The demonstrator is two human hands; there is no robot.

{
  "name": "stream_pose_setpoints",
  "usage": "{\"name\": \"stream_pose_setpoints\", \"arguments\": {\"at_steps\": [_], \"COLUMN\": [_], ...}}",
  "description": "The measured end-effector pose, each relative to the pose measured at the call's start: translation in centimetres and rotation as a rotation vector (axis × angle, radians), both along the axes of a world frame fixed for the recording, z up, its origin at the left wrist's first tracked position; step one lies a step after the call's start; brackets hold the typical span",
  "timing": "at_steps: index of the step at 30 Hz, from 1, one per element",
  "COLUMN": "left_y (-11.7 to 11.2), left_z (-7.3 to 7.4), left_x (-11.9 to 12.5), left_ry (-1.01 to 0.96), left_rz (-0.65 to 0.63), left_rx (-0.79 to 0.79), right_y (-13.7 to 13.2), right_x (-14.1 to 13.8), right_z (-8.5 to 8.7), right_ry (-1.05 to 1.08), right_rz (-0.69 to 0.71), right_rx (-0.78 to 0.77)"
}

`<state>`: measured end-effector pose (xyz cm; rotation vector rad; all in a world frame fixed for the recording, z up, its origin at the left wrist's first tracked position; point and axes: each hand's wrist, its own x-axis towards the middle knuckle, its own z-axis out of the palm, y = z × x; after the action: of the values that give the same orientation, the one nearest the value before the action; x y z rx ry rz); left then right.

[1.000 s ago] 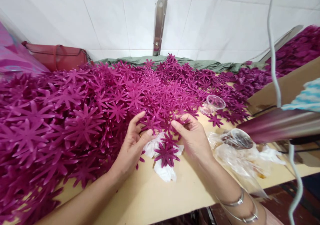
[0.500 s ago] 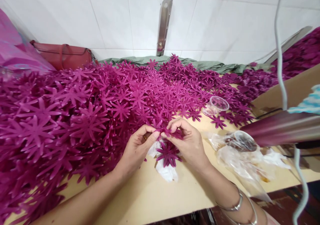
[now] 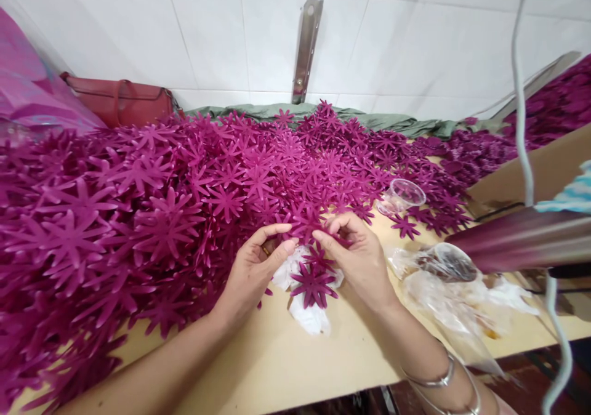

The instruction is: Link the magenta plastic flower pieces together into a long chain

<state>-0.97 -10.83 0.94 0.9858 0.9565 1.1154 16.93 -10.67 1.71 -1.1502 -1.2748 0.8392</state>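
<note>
Between my hands is a magenta fabric flower piece (image 3: 306,223) with several narrow petals. My right hand (image 3: 362,264) pinches it at its right side, thumb against the fingers, and more magenta petals show under those fingers. My left hand (image 3: 252,270) is beside its left edge, thumb and index finger a little apart with nothing plainly gripped. Just below, another flower piece (image 3: 314,284) lies on crumpled white tissue (image 3: 310,320), with a further one partly over it. A big heap of the same flower pieces (image 3: 166,230) rises on the left and behind my hands.
A clear plastic cup (image 3: 409,194) stands beyond my right hand. Clear plastic bags (image 3: 446,304) and a tub with dark contents (image 3: 447,262) lie to the right on the table (image 3: 277,372). A white cable (image 3: 521,119) hangs at the right. A red handbag (image 3: 120,102) sits at the back left.
My left thumb and index finger have parted from the petals they were pinching. The piece in my right hand now shows more spread out. A second flower piece shows on the tissue.
</note>
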Motion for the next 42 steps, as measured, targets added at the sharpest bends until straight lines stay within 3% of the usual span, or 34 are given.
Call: {"name": "stream_pose_setpoints", "arguments": {"at_steps": [4, 7, 13, 17, 23, 27, 32, 42], "left_y": [0.1, 0.0, -0.2, -0.1, -0.5, -0.6, -0.7, -0.3], "left_z": [-0.2, -0.2, -0.2, -0.1, 0.5, 0.4, -0.3, -0.6], "left_x": [-0.1, -0.2, -0.2, -0.2, -0.6, -0.5, 0.0, 0.1], "left_ry": [0.011, 0.056, 0.042, 0.051, -0.009, -0.044, -0.097, -0.154], "left_rz": [0.007, 0.047, 0.055, 0.050, -0.026, 0.005, -0.029, -0.076], "left_rx": [0.048, 0.075, -0.011, 0.061, 0.077, 0.094, 0.176, 0.098], "right_y": [-0.6, -0.7, 0.3, 0.6, -0.4, -0.5, -0.4, -0.7], "right_x": [-0.6, -0.5, 0.8, 1.5, 0.6, 0.2, 0.0, -0.4], "right_z": [0.1, 0.1, -0.1, -0.3, 0.3, 0.4, 0.1, 0.0], "right_ry": [-0.080, -0.071, 0.032, -0.135, -0.442, -0.576, -0.648, -0.638], "right_rz": [0.169, 0.187, -0.210, -0.360, -0.160, -0.110, -0.095, -0.031], "right_rx": [-0.021, -0.033, 0.036, 0.186, 0.322, 0.416, 0.490, 0.474]}}
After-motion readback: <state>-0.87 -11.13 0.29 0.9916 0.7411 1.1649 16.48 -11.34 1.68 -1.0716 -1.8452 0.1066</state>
